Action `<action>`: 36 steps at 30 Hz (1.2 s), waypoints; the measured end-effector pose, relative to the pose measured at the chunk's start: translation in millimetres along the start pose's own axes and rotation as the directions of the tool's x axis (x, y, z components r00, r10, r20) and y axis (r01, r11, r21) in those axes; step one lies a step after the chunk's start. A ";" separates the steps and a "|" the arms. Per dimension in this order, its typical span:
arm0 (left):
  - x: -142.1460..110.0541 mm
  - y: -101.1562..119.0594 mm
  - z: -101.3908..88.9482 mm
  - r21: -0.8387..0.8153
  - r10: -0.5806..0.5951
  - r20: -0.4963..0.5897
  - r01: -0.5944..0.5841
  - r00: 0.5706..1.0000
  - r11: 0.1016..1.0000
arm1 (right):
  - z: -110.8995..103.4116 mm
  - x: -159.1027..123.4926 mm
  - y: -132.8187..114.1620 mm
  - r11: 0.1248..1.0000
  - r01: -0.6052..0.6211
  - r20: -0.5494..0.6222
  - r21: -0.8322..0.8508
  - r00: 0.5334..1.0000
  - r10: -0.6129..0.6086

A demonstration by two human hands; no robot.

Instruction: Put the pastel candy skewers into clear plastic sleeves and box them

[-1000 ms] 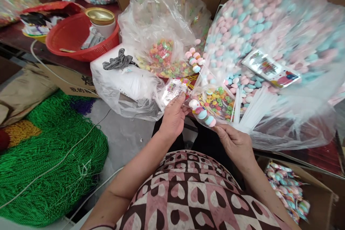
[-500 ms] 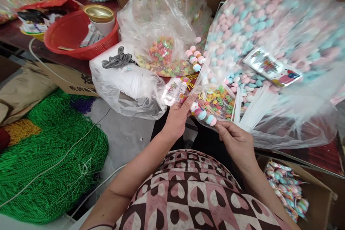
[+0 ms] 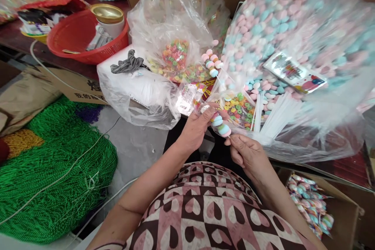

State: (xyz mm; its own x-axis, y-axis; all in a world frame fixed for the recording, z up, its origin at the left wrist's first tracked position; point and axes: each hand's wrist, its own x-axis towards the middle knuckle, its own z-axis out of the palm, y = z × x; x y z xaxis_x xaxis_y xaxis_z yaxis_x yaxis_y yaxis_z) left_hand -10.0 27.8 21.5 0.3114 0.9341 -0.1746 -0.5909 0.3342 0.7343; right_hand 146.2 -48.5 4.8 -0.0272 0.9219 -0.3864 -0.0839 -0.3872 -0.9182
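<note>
A candy skewer (image 3: 224, 130) with pink, blue and green pieces slants between my hands above my lap. My left hand (image 3: 195, 127) is closed around its upper end and a clear, printed wrapper. How far the wrapper covers the candy is hard to see. At the lower end, the fingers of my right hand (image 3: 246, 150) pinch the stick just below the last candy. Beyond my left hand lies a stack of printed wrappers (image 3: 187, 99). Just past the skewer are colourful gummy rings (image 3: 238, 107) and a bunch of white sticks (image 3: 278, 117).
A big clear bag of pink and blue candies (image 3: 263, 23) fills the right, with a silver packet (image 3: 293, 72) on it. Left are a white bundle in plastic (image 3: 140, 90), a red basket (image 3: 96, 56) and green cords (image 3: 58, 172). Wrapped skewers (image 3: 312, 207) lie in a carton below right.
My right hand has shifted left and slightly down, with the skewer's lower end. The skewer now tilts more steeply. My left hand stays nearly in place, its thumb still on the wrapper.
</note>
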 end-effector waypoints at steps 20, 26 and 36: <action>18.5 18.0 -30.8 0.060 0.188 -0.290 -0.178 0.938 0.982 | -17.3 -3.8 -6.1 0.940 0.159 -0.048 -0.300 0.982 -0.182; 19.3 6.5 -27.0 0.078 0.207 -0.319 -0.192 0.925 0.978 | -16.2 -5.6 -10.4 0.923 0.132 0.001 -0.362 0.990 -0.141; 20.0 9.3 -22.4 0.066 0.221 -0.382 -0.212 0.897 0.975 | -8.5 -4.0 -5.4 0.902 0.183 0.017 -0.392 0.981 -0.191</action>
State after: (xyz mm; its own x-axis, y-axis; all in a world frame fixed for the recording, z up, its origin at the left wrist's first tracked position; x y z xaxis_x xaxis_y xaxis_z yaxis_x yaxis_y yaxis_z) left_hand -25.9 52.4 10.1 -0.1353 0.9600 -0.2450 -0.5927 0.1198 0.7965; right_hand 155.2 -50.1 10.6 -0.0281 0.9790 -0.2020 0.3096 -0.1836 -0.9330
